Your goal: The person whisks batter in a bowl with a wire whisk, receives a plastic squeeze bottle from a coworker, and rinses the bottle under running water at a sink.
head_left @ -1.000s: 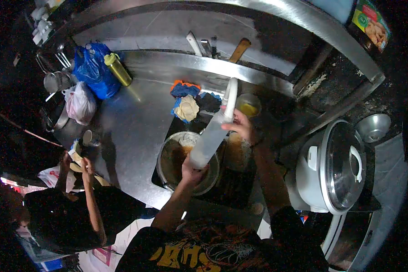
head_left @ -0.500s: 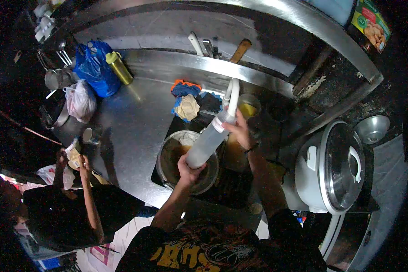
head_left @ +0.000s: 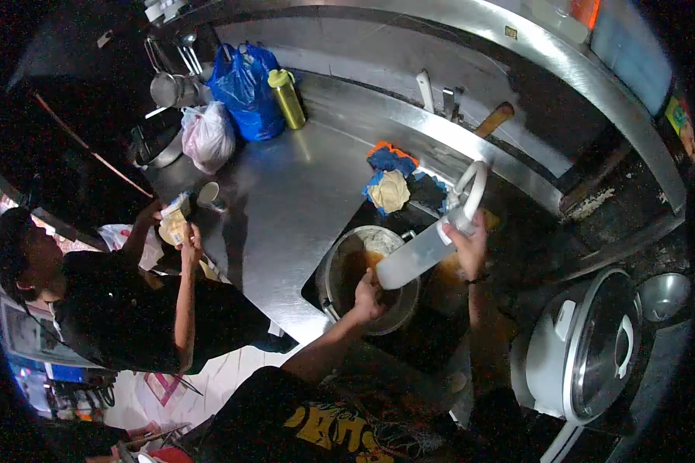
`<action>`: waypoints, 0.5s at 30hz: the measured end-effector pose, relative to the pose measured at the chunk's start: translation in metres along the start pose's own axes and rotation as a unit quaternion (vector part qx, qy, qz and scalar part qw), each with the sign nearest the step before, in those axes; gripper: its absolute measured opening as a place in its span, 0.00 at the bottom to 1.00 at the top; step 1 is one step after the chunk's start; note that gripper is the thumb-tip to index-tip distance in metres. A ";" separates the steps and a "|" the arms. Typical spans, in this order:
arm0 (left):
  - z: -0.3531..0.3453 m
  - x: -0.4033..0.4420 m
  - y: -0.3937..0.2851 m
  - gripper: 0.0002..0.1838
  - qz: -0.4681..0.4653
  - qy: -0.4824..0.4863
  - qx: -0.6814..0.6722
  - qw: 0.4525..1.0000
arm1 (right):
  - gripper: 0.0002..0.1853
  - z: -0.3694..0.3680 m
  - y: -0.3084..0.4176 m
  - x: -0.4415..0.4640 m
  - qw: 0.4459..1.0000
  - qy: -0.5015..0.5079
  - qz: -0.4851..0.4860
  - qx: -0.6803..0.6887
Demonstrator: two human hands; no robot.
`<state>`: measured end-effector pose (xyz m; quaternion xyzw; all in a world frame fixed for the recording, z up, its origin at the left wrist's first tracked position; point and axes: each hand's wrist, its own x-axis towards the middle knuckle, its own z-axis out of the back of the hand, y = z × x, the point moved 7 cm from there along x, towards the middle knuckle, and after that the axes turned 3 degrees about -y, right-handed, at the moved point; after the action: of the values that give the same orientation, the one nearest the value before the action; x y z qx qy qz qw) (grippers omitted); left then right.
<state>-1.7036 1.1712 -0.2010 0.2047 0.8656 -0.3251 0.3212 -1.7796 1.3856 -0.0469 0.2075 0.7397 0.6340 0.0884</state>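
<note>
A long translucent plastic jug with a looped white tube or handle at its upper end is held tilted above a metal pot. My left hand is closed around the jug's lower end, over the pot. My right hand grips it near the white end, fingers wrapped around the side. Inside the pot, brownish liquid and something pale at the far rim show. Part of the pot is hidden behind the jug and my left hand.
Crumpled cloths lie behind the pot. At the back left stand a blue bag, a white bag and a yellow bottle. A cup sits near a co-worker holding a packet. A large lidded cooker is at right.
My view has turned left, so the scene sits further right. The jug leans nearer to level, still in both hands. The co-worker keeps holding the packet.
</note>
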 end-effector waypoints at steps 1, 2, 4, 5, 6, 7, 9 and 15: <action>0.006 -0.003 -0.001 0.25 -0.011 -0.035 0.059 0.998 | 0.27 -0.002 -0.002 0.000 0.999 0.024 0.010 0.023; 0.008 -0.006 -0.001 0.25 -0.006 -0.034 0.063 0.997 | 0.27 -0.002 -0.004 -0.002 0.998 0.045 0.020 0.046; -0.004 -0.011 -0.009 0.25 -0.048 0.060 -0.039 0.996 | 0.27 0.002 -0.011 -0.008 0.997 0.020 -0.002 0.075; -0.001 -0.010 -0.011 0.25 -0.039 0.049 -0.046 0.997 | 0.28 0.006 -0.015 -0.011 0.994 0.003 -0.023 0.105; 0.004 -0.011 -0.012 0.25 -0.027 0.036 -0.053 0.998 | 0.30 0.004 -0.018 -0.017 0.996 0.008 -0.052 0.074; 0.006 -0.018 -0.015 0.25 -0.017 0.015 -0.043 0.999 | 0.31 0.009 -0.031 -0.025 0.994 -0.022 -0.076 0.080; 0.006 -0.034 -0.022 0.24 -0.001 0.001 -0.027 1.000 | 0.34 0.016 -0.052 -0.034 0.988 -0.014 -0.097 0.117; -0.008 -0.070 -0.035 0.25 0.013 -0.049 0.067 0.996 | 0.29 0.046 -0.094 -0.080 0.945 -0.065 -0.260 0.186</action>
<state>-1.6772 1.1418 -0.1324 0.2212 0.8224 -0.3875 0.3530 -1.7085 1.3830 -0.1577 0.0615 0.8654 0.4252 0.2577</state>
